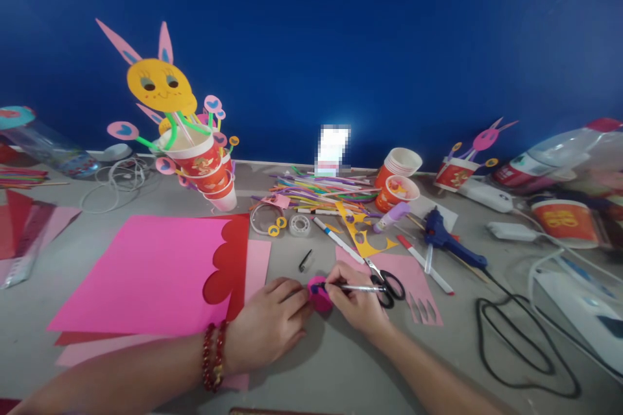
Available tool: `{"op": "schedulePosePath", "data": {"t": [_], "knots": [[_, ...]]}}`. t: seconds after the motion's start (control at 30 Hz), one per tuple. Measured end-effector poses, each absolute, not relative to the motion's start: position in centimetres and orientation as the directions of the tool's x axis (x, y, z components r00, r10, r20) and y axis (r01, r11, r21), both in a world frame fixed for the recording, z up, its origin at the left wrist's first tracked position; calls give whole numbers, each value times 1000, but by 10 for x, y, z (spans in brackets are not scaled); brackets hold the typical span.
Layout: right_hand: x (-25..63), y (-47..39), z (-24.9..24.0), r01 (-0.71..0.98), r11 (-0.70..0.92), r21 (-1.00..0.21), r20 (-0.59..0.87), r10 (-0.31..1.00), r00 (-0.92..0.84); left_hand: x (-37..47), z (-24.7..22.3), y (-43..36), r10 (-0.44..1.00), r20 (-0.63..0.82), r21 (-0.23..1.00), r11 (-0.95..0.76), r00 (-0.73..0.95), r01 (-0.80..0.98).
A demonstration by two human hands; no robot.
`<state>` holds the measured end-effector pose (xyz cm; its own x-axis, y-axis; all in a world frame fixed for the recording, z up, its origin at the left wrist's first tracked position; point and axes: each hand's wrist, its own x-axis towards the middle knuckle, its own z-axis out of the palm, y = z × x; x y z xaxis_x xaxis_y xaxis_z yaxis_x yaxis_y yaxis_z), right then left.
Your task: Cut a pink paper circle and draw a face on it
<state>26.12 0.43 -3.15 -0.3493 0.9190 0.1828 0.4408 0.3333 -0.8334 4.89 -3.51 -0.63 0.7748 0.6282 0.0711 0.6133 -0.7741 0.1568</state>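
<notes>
On the left of the grey bench (341,363) lies a large hot-pink sheet of paper (146,279) over a red scalloped sheet (231,266), with a stack of red printed paper cups carrying a yellow rabbit-faced paper figure (195,142) behind them.

The left hand (270,324), a red bead bracelet (214,356) at its wrist, rests on the bench with its fingers (292,292) curled and pressing the left edge of a small round magenta paper disc (318,295). The disc sits on the bench between the two hands, just right of the paper stack. Judging by this, steady work calls for the left fingertips to pin the disc flat close to where the tip touches, so that it cannot turn.

The right hand (355,301) grips a slim silver-barrelled pen (357,287), fingers clenched round it, tip on the disc's upper part. Short, light strokes, with the heel of the hand resting on the bench, would keep the line clean on so small a piece.

Just right of that hand lie black-handled scissors (387,285) on a pale pink sheet with cut slits (413,285); farther right lies a blue glue gun (442,240), its black cable (516,337) looping toward the bench's front edge. The drawing elbow is best kept clear of it.
</notes>
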Motion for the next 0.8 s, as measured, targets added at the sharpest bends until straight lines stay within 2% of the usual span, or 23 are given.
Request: {"op": "schedulePosePath", "data": {"t": [0.8], "knots": [[261,4,-29,473,313,-824,149,924,-352,49,-8,-35,632,75,170,-770,771,615]]}}
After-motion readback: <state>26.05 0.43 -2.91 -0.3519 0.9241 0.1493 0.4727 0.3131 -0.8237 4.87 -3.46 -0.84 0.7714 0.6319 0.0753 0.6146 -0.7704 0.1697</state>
